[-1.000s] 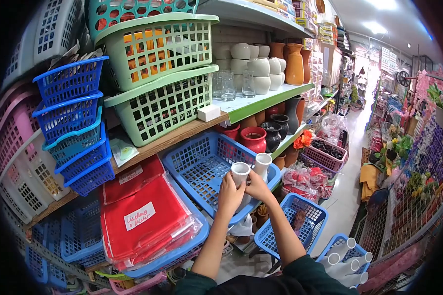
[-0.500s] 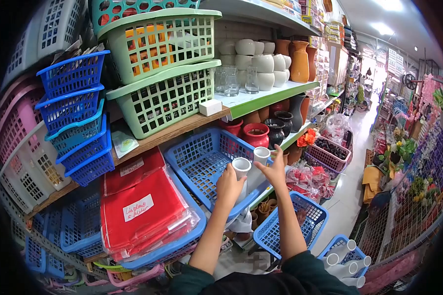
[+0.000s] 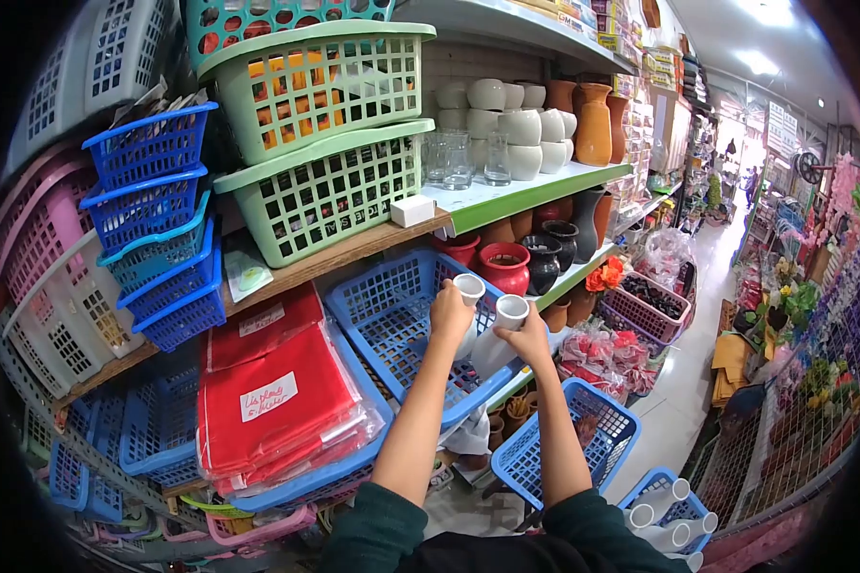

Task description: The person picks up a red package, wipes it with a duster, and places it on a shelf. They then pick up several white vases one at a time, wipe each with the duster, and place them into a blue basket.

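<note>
Two white vases with round open mouths stand side by side in a blue plastic basket (image 3: pixel 373 307). My left hand (image 3: pixel 448 313) is closed around the neck of the left vase (image 3: pixel 469 286). The right vase (image 3: pixel 492 351) leans slightly, and my right hand (image 3: pixel 529 338) grips it just below the rim. The lower part of the left vase is partly hidden behind my hand and the other vase.
Red plastic-wrapped packs (image 3: pixel 282 401) lie left of the basket. Behind it stand a red pot (image 3: pixel 504 269) and black pots (image 3: pixel 543 265). Below right are an open blue basket (image 3: pixel 583 430) and another holding several white vases (image 3: pixel 661 501). Green baskets (image 3: pixel 330 196) are stacked above.
My left hand has moved farther away with its vase. My right hand's spread fingers have closed on the right vase, which now sits slightly lower in view.
</note>
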Motion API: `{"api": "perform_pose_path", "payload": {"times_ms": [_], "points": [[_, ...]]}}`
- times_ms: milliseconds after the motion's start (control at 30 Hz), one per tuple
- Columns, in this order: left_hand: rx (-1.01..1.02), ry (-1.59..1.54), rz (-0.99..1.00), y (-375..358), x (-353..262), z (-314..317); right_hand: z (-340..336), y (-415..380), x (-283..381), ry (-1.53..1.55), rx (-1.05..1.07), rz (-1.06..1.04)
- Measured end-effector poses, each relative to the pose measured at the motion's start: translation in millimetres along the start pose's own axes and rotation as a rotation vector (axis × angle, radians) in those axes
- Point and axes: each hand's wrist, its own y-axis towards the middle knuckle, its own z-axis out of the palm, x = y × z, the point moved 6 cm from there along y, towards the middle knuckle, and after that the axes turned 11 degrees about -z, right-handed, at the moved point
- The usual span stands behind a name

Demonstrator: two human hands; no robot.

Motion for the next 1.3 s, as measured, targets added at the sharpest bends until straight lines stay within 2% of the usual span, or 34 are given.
{"api": "perform_pose_path", "payload": {"times_ms": [67,267,467,533,733,900,967,1167,1300], "points": [[0.077,-0.047,0.009,9,5,14,-1,3,0,0.016,0.019,0.009],[0.145,-0.197,0.056,21,9,31,2,7,-2,0.067,0.101,0.019],[0.183,-0.065,0.017,23,22,45,1,6,-2,-0.008,0.040,0.010],[0.210,0.070,-0.025,21,26,49,3,5,-3,-0.025,0.045,0.008],[0.296,0.134,-0.120,21,32,54,6,3,-7,-0.104,0.072,-0.009],[0.304,0.151,-0.136,17,29,49,4,2,1,-0.143,0.072,0.041],[0.306,0.172,-0.142,14,25,46,2,2,3,-0.118,0.040,-0.012],[0.419,0.269,-0.114,-14,0,18,-2,-1,10,-0.149,-0.018,-0.015],[0.303,0.181,0.017,-53,-23,-12,-7,-7,23,-0.130,-0.032,0.016]]}}
